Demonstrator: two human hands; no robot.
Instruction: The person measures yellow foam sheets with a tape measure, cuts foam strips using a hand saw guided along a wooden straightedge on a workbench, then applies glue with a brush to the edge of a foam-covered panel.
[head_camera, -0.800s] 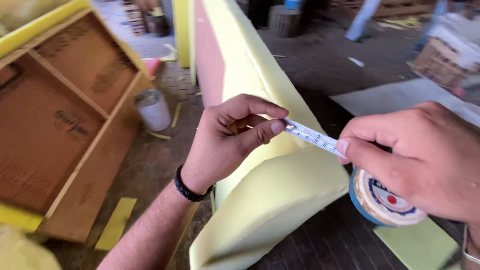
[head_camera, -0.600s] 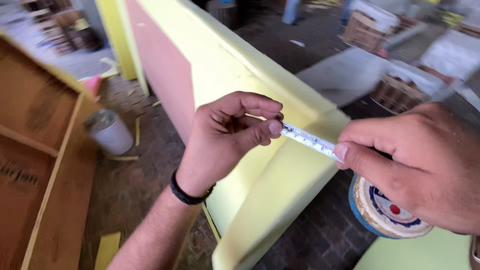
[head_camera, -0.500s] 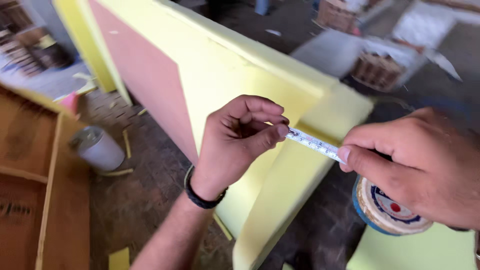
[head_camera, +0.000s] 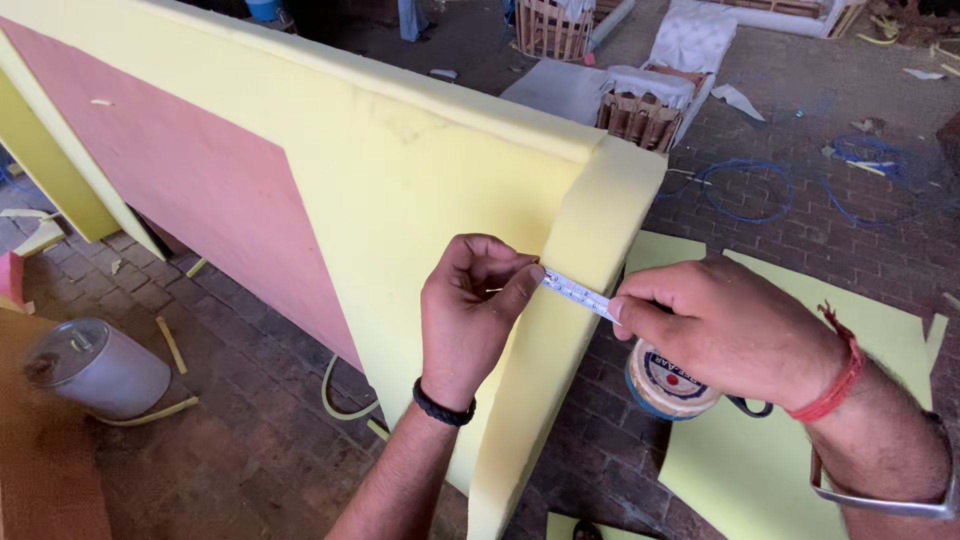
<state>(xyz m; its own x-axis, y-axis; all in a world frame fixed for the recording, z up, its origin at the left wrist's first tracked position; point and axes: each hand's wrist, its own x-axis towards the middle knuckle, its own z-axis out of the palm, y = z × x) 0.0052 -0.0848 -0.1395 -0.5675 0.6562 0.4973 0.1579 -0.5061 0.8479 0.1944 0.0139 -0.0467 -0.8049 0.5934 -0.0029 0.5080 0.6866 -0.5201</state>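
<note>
My left hand (head_camera: 470, 310) is closed in a pinch — thumb and curled fingers clamp the free end of the tape blade (head_camera: 577, 292) against the face of the yellow foam slab (head_camera: 420, 190), just beside its thick end edge. A black band sits on that wrist. My right hand (head_camera: 725, 325) is wrapped around the round tape measure case (head_camera: 665, 385), thumb tip pressed on the blade where it leaves the case; a red thread circles that wrist and a metal bangle shows further up the forearm. The blade runs short and taut between my two hands, across the thickness of the foam's end edge.

Below my right hand a flat yellow foam sheet (head_camera: 780, 460) lies on the brick floor (head_camera: 250, 420). To my left, on the same floor, a grey cylindrical can (head_camera: 95, 370) rests tilted, with thin yellow foam offcuts (head_camera: 170, 345) near it.

The slab stands upright on its long edge, and a large pink panel (head_camera: 190, 170) covers much of its near face. Beyond the slab — well apart from my hands — a blue cable (head_camera: 760, 185) loops over the bricks, and a woven basket (head_camera: 640, 115) stands beside a pale cushioned piece (head_camera: 690, 40).
</note>
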